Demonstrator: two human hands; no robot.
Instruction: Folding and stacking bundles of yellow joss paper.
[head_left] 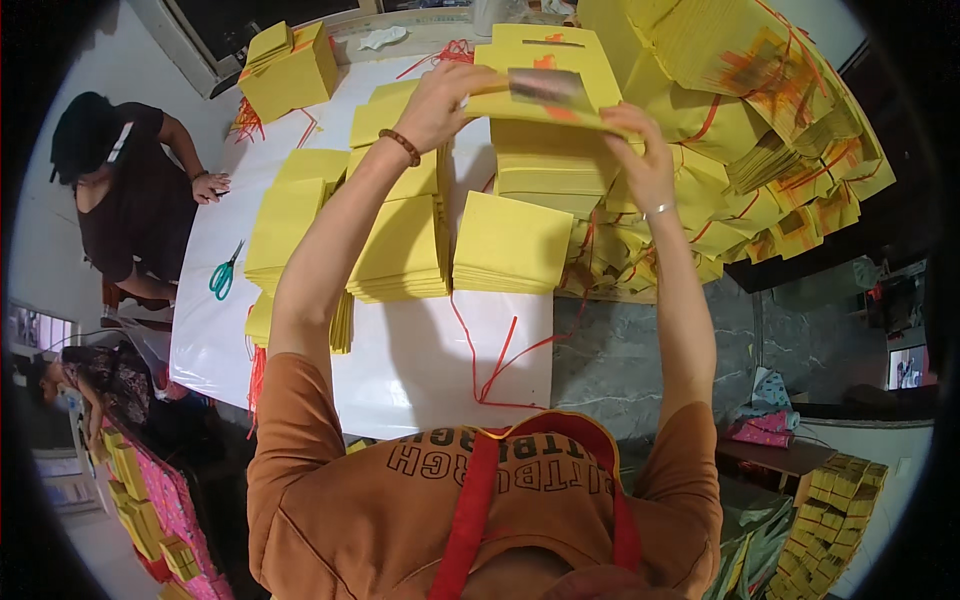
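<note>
A white-covered bench (400,365) carries everything. At its right, a big heap of yellow bundles (690,180) shows red bands around some pieces, so that part looks finished. Several yellow stacks (400,240) in the middle show no tie across their tops and seem left to do. Above a taller stack (555,165) at the far side, a blurred yellow sheaf (500,103) spans both hands: the left hand (445,100) and right hand (645,165) pinch opposite ends between thumb and fingers. Green-handled scissors (221,280) and thin red cord (503,350) lie unused.
</note>
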